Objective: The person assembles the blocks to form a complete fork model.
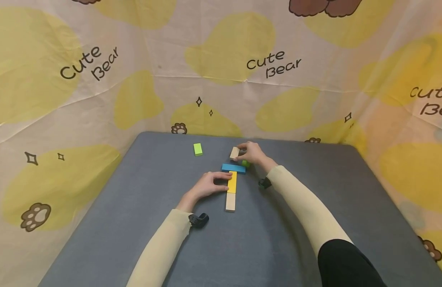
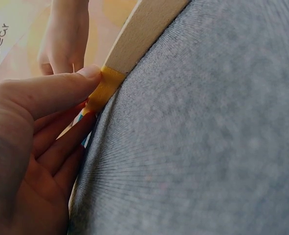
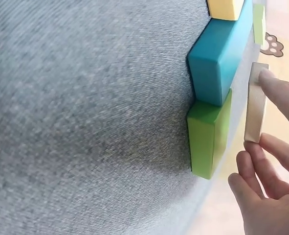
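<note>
My right hand (image 1: 253, 153) pinches a plain wooden block (image 3: 255, 105) between thumb and fingers, held above the table just beyond a blue block (image 1: 233, 169). My left hand (image 1: 204, 185) holds a yellow block (image 1: 233, 184) by its left side, thumb and fingertips against it. That yellow block lies flat, its far end against the blue block, which runs crosswise. A second plain wooden block (image 1: 230, 202) continues the line at the near end. Under the right hand, a green block (image 3: 208, 139) touches the right end of the blue one; the head view shows only part of it.
A lime green block (image 1: 197, 149) lies alone toward the back left of the grey table (image 1: 142, 179). Behind the table hangs a patterned cloth (image 1: 221, 52) with yellow patches, lettering and paw prints. Dark straps (image 1: 199, 220) sit at both wrists.
</note>
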The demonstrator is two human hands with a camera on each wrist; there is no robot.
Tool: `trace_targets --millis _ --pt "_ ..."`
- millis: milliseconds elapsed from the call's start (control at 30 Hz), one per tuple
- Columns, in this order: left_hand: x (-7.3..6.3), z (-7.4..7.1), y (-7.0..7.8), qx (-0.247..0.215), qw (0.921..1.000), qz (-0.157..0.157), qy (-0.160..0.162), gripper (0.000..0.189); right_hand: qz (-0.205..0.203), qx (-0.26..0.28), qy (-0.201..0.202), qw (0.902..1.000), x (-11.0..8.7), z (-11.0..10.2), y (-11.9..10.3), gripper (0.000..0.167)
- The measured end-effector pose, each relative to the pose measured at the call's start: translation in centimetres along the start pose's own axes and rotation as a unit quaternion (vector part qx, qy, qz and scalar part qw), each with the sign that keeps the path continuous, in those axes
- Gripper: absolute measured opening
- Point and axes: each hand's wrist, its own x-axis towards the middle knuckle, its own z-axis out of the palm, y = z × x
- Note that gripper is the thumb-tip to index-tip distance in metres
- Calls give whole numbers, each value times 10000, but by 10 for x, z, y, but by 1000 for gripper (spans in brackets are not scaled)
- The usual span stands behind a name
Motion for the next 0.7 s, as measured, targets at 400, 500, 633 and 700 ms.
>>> trace_targets --millis 400,500,633,700 --pt "-1 -2 4 -1 10000 -87 27 41 -147 -115 -157 9997 -3 0 2 63" --pt "0 -2 4 9 10000 -90 18 41 -206 -116 -195 9995 -4 0 3 63" --pt "-1 -1 5 -1 10000 -83 6 42 -209 -52 -236 9995 -6 0 6 64" --pt "-1 -1 5 -17 10000 -91 -4 42 -202 -18 -260 9995 -7 1 8 64"
